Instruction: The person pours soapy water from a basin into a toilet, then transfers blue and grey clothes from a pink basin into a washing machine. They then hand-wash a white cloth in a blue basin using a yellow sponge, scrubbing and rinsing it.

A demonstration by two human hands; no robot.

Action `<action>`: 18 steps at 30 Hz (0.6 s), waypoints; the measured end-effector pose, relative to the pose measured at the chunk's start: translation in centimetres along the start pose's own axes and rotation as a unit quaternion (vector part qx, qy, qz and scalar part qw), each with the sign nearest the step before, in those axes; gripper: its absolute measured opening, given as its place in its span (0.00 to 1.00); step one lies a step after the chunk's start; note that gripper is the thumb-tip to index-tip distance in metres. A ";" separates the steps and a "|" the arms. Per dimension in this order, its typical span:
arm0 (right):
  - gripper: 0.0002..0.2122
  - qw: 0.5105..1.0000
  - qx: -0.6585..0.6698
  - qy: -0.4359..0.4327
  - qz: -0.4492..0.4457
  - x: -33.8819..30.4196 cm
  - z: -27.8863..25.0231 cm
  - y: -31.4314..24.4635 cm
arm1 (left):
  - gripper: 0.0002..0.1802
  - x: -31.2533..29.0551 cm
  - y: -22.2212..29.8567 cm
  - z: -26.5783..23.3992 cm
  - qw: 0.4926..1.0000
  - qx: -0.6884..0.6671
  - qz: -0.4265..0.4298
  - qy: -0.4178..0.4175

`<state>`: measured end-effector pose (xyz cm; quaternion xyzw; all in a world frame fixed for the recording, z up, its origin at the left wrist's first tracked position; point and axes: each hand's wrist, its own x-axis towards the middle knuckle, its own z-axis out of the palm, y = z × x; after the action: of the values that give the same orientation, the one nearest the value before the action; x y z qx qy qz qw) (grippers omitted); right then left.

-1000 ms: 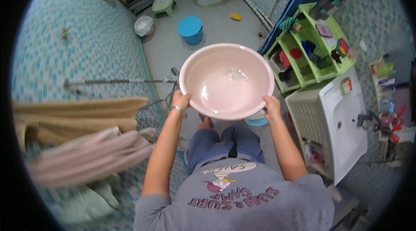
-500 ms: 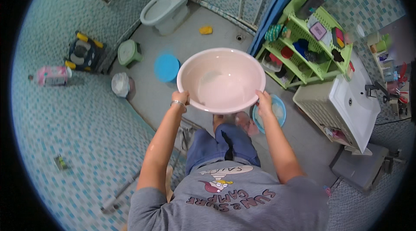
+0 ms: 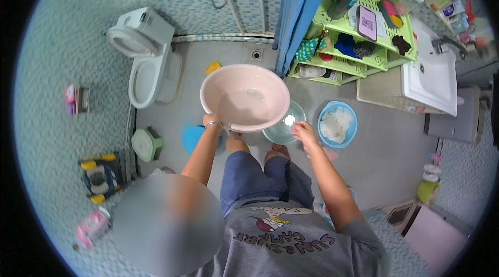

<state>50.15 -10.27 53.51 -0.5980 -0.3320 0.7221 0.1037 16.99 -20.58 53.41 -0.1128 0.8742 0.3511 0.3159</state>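
Note:
A wide pink basin (image 3: pixel 212 101) is held up in front of my legs. My left hand (image 3: pixel 212 120) is closed on its near left rim. Off the basin's right side, my right hand (image 3: pixel 305 134) hangs with its fingers apart and nothing in it. Below that hand is a translucent green basin (image 3: pixel 280 132) on the floor, partly covered by the pink one. Farther right, a light blue basin (image 3: pixel 333 145) contains a bunched white cloth (image 3: pixel 336 123).
A blue round tub or stool (image 3: pixel 193 139) and a green stool (image 3: pixel 147 144) stand left. The toilet (image 3: pixel 145 80) is at the far left. A green shelf rack (image 3: pixel 358 64) and white sink (image 3: pixel 429 77) line the right. A blurred grey oval hides the lower left.
My right hand has let go of the pink basin's rim and moved away from it. My left hand keeps its hold. The view has turned, and the green basin now shows.

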 end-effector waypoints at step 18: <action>0.07 0.962 0.213 0.161 -0.063 27.4 9.1 17.3 | 0.22 42.1 -8.9 24.6 0.951 0.267 0.129 -0.083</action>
<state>38.72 -11.69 21.88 -0.6486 -0.1866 0.6621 0.3258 -0.25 -9.19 8.38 0.1196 0.9136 0.1508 0.3581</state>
